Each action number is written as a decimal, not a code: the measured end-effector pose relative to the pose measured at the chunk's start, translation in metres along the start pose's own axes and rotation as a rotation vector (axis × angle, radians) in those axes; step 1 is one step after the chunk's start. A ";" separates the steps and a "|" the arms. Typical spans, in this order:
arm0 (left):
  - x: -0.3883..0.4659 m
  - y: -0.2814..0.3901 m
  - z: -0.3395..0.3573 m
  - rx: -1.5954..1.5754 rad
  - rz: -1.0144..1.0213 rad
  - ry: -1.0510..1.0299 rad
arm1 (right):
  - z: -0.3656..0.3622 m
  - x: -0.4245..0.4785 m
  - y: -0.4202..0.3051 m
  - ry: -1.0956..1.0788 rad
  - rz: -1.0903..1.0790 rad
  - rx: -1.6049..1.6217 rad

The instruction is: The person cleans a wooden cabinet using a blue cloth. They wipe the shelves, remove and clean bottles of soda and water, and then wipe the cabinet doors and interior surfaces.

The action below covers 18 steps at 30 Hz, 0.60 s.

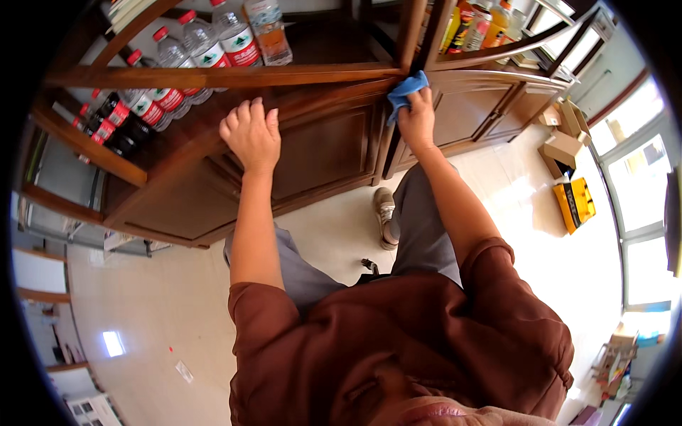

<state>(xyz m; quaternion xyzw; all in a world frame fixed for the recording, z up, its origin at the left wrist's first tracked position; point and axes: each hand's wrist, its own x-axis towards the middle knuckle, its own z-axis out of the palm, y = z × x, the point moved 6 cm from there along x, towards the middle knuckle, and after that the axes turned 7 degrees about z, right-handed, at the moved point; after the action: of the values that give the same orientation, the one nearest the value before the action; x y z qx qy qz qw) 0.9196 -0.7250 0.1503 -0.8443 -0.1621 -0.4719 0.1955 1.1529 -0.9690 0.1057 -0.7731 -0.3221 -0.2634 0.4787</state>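
My right hand [417, 121] grips a crumpled blue cloth [407, 91] against the corner where two dark wooden cabinets meet. Over the front ledge [319, 101] of the left cabinet is my left hand [251, 136], palm down, with its thumb apart and nothing visible in it. Whether that palm bears on the wood is hidden. Behind the ledge, water bottles with red caps [241, 45] stand in a row on the shelf, and dark cola bottles [120, 120] stand farther left. Panelled doors [325, 146] close the cabinet below my hands.
Bottled drinks [479, 29] fill part of the right cabinet's shelf. On the tiled floor [154, 298] to the right are open cardboard boxes [562, 146] and a yellow-and-black bag [574, 205]. A small wrapper [184, 371] lies on the floor at the left. Glazed doors [642, 181] let in bright light.
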 end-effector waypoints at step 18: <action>-0.027 -0.023 -0.034 -0.280 -0.129 0.001 | 0.108 0.046 -0.289 0.063 -0.666 0.410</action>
<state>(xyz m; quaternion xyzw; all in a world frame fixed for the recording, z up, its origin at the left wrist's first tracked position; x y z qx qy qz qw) 0.8711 -0.7238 0.1473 -0.8508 -0.1484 -0.5021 0.0450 0.9767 -0.7625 0.2599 -0.5062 -0.5864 -0.3579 0.5214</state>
